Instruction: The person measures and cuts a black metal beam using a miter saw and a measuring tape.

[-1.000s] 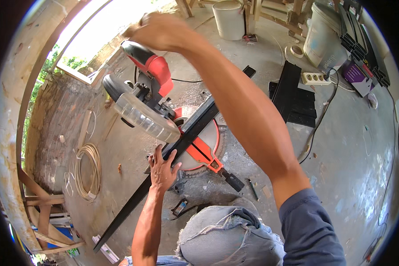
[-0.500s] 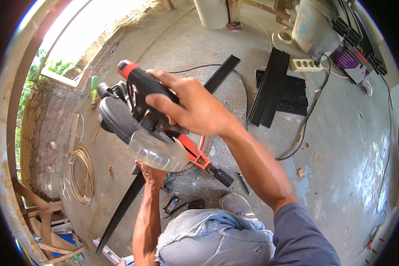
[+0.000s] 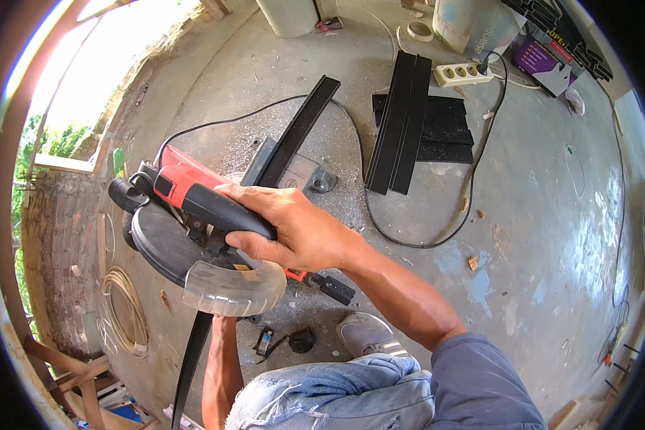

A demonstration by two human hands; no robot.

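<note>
My right hand is closed around the black-and-red handle of a mitre saw. Its dark round blade housing and clear plastic guard sit in front of my left hand. Only the wrist end of that hand shows below the guard; its fingers are hidden. A long black strip lies across the grey saw base and passes under the saw head. Another black length comes out on the near side, beside my left forearm. Whether both are one piece I cannot tell.
Black panels lie stacked on the floor to the right, near a white power strip. A dark cable loops around them. A tape measure rests by my shoe. Coiled hose lies at left.
My right hand has swung the saw head toward me, uncovering more of the base and the strip behind it. The guard now hides more of my left hand. The whole view has shifted slightly.
</note>
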